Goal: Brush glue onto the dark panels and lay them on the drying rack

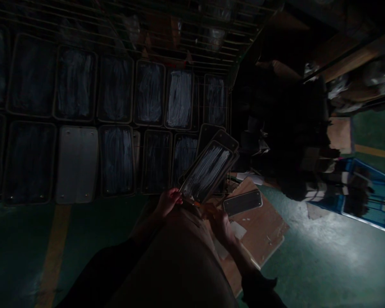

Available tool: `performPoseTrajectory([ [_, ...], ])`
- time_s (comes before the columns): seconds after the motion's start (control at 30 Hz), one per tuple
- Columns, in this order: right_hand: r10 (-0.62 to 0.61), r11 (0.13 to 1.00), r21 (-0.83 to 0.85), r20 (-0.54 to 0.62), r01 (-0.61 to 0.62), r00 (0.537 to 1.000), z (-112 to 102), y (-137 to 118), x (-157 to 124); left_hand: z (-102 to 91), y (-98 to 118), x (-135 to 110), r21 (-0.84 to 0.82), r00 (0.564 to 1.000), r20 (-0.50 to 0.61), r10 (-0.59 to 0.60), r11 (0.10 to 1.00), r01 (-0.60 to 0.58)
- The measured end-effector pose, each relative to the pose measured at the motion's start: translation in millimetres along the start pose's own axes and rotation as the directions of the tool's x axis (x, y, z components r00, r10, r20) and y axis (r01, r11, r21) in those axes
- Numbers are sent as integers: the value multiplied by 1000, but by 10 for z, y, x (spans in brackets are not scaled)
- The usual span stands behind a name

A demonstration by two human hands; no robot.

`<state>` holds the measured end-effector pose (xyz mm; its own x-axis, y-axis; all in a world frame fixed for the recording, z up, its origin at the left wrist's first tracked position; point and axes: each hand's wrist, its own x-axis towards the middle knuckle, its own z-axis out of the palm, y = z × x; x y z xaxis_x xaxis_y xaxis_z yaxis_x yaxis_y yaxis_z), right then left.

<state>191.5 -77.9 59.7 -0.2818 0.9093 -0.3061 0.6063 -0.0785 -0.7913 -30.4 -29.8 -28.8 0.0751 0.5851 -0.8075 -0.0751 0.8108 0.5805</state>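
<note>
A dark rectangular panel with rounded corners (207, 171), streaked with a whitish smear, lies tilted in front of me on other dark panels. My left hand (169, 202) is closed at its near left corner, with fingertips at the edge. My right hand (220, 222) is closed around a small orange tool (197, 204), whose tip is by the panel's near edge. Its exact kind is too dark to tell. Right of the panel, a smaller dark panel (243, 202) lies on a brown board (269, 222).
Two rows of similar smeared panels (116, 160) stretch left, among them one plain grey panel (77, 164). A wire rack (192, 40) stands behind. Blue crates (370, 194) sit at the right on the green floor (327, 265). Dark clutter fills the upper right.
</note>
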Motion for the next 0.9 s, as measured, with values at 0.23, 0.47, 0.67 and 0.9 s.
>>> performPoseTrajectory([
  [0.23, 72, 994, -52, -374, -98, 925, -641, 243, 505, -25, -47, 67, 117, 991, -5, 134, 984, -132],
  [0.47, -202, 903, -429, -414, 5, 888, -1059, 251, 939, -32, -114, 93, 108, 989, -43, 140, 985, -135],
  [0.67, -184, 863, -504, -287, 15, 940, -875, 383, 867, -11, -74, 53, 64, 993, -53, 107, 993, -104],
  [0.9, -129, 913, -396, -51, 99, 990, -184, 48, 67, 10, -11, 19, -14, 998, -52, 27, 1000, -27],
])
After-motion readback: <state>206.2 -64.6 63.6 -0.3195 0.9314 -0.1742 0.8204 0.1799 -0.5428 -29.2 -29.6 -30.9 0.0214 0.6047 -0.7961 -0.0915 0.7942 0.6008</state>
